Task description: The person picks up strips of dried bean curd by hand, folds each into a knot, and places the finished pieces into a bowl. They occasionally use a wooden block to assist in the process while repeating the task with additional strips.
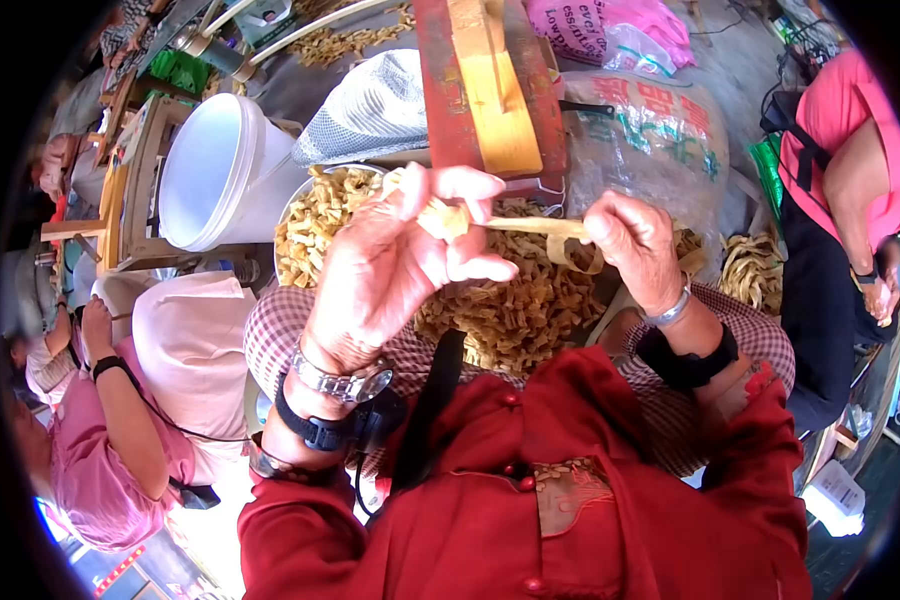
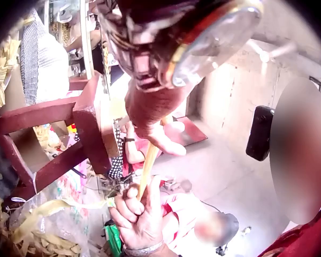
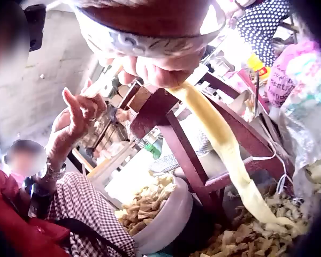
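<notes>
A pale yellow strip stretches between the two hands. The left hand, palm turned up, grips a folded part of it, with some fingers extended. At the strip's other end the right hand pinches it between thumb and curled fingers. In the right wrist view a long tail of strip hangs from the right hand down to a heap of folded pieces. The left wrist view shows the taut strip between the left hand and the right hand.
A red bench with a yellow wooden piece stands ahead. Folded pieces are heaped below the hands. A white bucket and mesh sack lie left, a plastic sack right. People sit on both sides.
</notes>
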A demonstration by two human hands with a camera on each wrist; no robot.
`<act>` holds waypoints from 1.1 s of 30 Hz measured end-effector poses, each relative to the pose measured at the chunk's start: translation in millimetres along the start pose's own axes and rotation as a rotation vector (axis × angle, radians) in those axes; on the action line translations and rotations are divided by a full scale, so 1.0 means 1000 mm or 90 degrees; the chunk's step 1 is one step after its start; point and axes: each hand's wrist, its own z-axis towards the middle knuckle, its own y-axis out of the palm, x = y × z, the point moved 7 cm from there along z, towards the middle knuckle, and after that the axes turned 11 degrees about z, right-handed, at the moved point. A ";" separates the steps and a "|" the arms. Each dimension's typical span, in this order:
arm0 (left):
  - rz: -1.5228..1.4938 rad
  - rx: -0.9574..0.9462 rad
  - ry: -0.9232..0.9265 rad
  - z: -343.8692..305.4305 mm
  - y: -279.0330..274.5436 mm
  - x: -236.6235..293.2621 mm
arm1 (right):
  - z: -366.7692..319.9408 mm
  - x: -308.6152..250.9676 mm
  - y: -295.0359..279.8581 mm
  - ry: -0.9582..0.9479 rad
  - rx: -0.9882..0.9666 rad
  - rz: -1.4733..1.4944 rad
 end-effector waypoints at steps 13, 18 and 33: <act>0.364 0.171 -0.103 0.001 -0.014 -0.016 | -0.005 0.017 0.044 0.201 -0.147 0.163; 0.236 0.190 -0.073 0.002 -0.013 -0.011 | -0.001 -0.005 0.048 0.112 -0.198 0.085; 0.373 0.220 0.160 0.074 -0.008 0.072 | 0.092 -0.071 -0.021 -0.219 -0.001 -0.342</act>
